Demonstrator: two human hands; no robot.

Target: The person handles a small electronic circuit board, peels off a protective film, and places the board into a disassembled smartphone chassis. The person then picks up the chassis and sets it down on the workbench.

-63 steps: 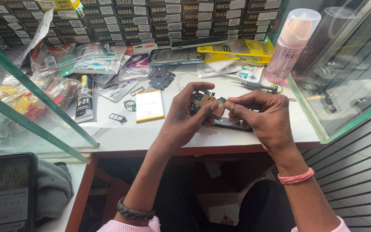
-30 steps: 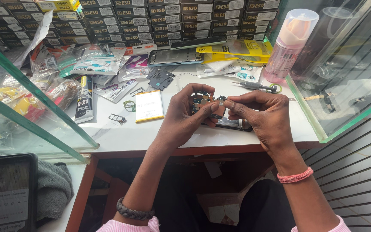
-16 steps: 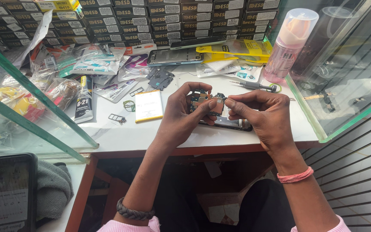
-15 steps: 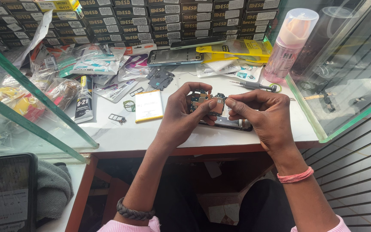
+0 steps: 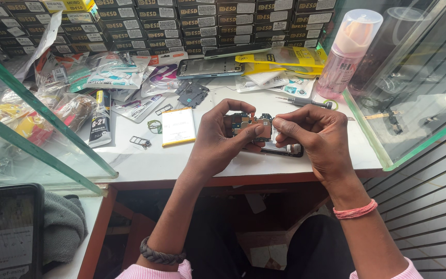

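We hold a small circuit board (image 5: pixel 250 125) between our two hands, just above the near middle of the white tabletop (image 5: pixel 150 160). Our left hand (image 5: pixel 218 139) is pinched on the board's left edge, thumb below and forefinger arched over the top. Our right hand (image 5: pixel 318 139) is closed on the board's right edge with thumb and forefinger pressed together at its corner. Directly under the board, partly hidden by our fingers, lies a dark opened phone body (image 5: pixel 285 150) flat on the tabletop.

To the left of our left hand lies a pale yellow flat battery (image 5: pixel 178 126), and further left a grey glue tube (image 5: pixel 100 120) and a small metal tray piece (image 5: pixel 139 140). Just beyond our right hand rests a screwdriver (image 5: pixel 305 102). At the far right stands a pink bottle (image 5: pixel 348 54) with a clear cap. Another phone frame (image 5: pixel 210 67) lies far across the tabletop, before stacked dark boxes (image 5: pixel 202 20). Glass panels (image 5: pixel 37 124) flank us on both sides.
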